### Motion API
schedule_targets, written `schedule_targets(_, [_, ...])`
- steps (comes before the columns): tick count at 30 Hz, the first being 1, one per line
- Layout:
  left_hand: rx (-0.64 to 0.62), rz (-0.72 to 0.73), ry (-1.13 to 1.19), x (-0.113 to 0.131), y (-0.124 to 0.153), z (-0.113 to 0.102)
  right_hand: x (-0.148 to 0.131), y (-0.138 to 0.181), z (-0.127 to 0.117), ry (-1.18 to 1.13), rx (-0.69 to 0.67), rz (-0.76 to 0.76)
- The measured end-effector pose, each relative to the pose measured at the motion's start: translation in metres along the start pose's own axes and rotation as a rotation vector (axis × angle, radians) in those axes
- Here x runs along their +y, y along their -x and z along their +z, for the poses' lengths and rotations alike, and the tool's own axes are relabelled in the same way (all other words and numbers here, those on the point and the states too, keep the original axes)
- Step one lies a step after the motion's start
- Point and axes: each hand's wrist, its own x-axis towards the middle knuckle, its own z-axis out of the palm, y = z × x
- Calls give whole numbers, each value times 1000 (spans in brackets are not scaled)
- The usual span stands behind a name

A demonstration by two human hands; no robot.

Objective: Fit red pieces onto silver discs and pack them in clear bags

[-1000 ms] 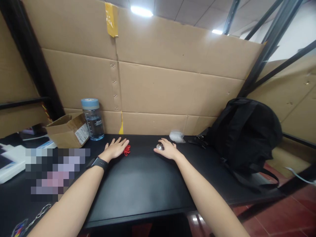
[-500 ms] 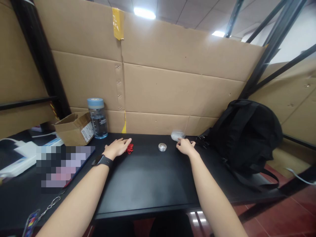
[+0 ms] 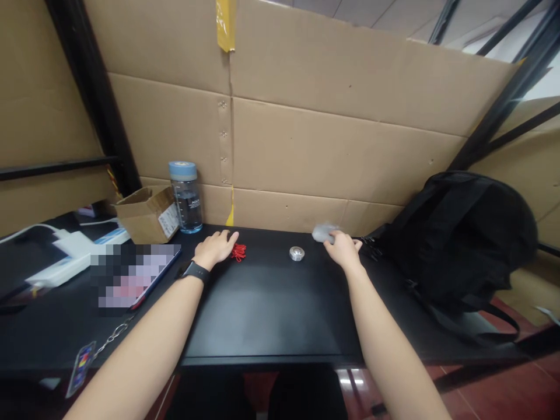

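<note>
Resting on the black table (image 3: 271, 318) w/ fingers loosely spread, the left hand (image 3: 214, 248) seems to hold nothing, but the red cord (image 3: 238, 252) lies just by its thumb, so a sideways move could prob. tangle the loops. Between both hands sits the round silvery item (image 3: 296, 253), apart from each, which may slide if bumped carelessly. Right hand (image 3: 344, 249) has half-curled fingers at the whitish plastic bag (image 3: 322, 233) near the cardboard wall (image 3: 306, 157); I can't tell if it grips, & a weak pinch may let the bag slip.
</note>
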Motion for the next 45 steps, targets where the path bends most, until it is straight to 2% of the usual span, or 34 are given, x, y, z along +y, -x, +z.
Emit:
schedule_targets(3, [18, 3, 10, -3, -3, 1, -25, 9, 3, -36, 102, -100])
schedule_targets(5, [44, 20, 20, -4, -4, 0, -48, 18, 11, -51, 98, -234])
schedule_targets(9, [111, 121, 48, -4, -6, -6, -96, 31, 29, -63, -152, -553])
schedule_targets(11, [130, 199, 66, -3, -7, -9, -108, 33, 35, -74, -248, -634])
schedule_targets(13, [130, 303, 104, -2, -7, -13, -109, 32, 36, -102, -279, -668])
schedule_targets(18, [30, 567, 236, -3, -2, -24, -73, 24, 30, -215, -253, -594])
schedule_targets(21, [-9, 591, 252, -5, 2, -29, -48, 16, 29, -322, -287, -525])
schedule_targets(24, [-42, 608, 276, -6, 3, -29, -35, 11, 31, -446, -345, -465])
schedule_targets(28, [-83, 616, 280, -6, 2, -27, -35, 10, 33, -529, -340, -418])
schedule_targets(35, [-111, 647, 250, -5, 2, -23, -40, 12, 32, -514, -337, -449])
schedule_targets(40, [-74, 609, 140, -3, 0, -18, -41, 11, 33, -544, -353, -402])
schedule_targets(45, [-66, 622, 139, -1, 2, -19, -41, 11, 33, -574, -330, -375])
